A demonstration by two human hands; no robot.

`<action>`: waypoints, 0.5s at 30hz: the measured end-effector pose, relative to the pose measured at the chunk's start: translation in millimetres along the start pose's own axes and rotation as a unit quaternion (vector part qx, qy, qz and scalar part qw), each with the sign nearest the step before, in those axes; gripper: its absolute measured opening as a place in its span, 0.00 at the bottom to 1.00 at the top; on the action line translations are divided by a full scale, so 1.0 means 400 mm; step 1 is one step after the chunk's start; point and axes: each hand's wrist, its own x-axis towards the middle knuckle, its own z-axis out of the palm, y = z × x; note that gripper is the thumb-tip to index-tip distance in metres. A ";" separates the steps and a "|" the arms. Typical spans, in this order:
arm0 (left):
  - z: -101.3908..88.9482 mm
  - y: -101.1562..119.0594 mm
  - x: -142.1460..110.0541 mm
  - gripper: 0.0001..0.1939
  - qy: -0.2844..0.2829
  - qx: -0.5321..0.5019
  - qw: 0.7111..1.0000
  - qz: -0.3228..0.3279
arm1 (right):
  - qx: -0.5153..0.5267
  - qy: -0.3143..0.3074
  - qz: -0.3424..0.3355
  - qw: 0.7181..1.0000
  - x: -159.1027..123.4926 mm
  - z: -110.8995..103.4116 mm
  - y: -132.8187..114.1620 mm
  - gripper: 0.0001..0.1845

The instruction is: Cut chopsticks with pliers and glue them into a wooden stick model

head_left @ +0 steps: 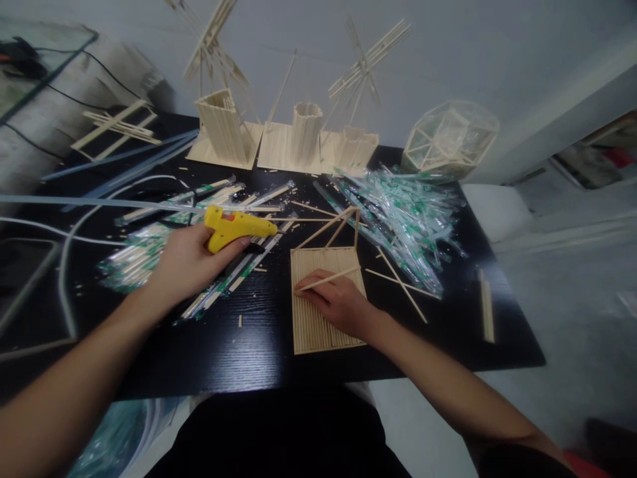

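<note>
My left hand (186,260) is wrapped round a yellow hot glue gun (236,228), its nozzle pointing right over wrapped chopsticks. A short wooden stick (328,279) is pinched in my right hand (343,302), which is over a flat panel of wooden sticks (311,332) lying on the table. At the panel's far edge, several thin sticks (326,229) rise and meet at a point. Loose sticks (402,285) lie crossed just right of the panel.
Wrapped chopsticks (144,259) lie at left; clear-and-green wrappers (408,212) pile up at right. Stick models (306,136) stand along the back wall, beside a clear many-sided container (450,139). A pale strip (89,201) and cables cross the left side of the black table (269,375).
</note>
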 end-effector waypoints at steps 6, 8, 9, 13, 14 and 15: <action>0.000 0.000 0.000 0.24 0.002 -0.003 1.000 0.003 | -0.003 0.004 -0.003 1.000 -0.005 0.002 0.006 0.08; 0.001 -0.001 0.001 0.25 0.005 -0.005 1.000 0.006 | -0.009 0.011 -0.004 1.000 -0.006 0.003 0.007 0.08; 0.001 -0.001 0.001 0.25 0.006 -0.004 1.000 0.007 | -0.012 0.012 -0.001 1.000 -0.007 0.003 0.007 0.08; 0.001 -0.005 0.000 0.26 0.006 0.000 1.000 0.008 | -0.018 0.011 0.018 1.000 -0.010 0.004 0.006 0.12; 0.002 -0.007 0.000 0.26 0.007 -0.002 1.000 0.008 | -0.018 0.012 0.022 1.000 -0.011 0.003 0.005 0.12; 0.002 -0.008 0.000 0.25 0.008 -0.005 1.000 0.009 | -0.017 0.011 0.027 0.999 -0.011 0.003 0.005 0.12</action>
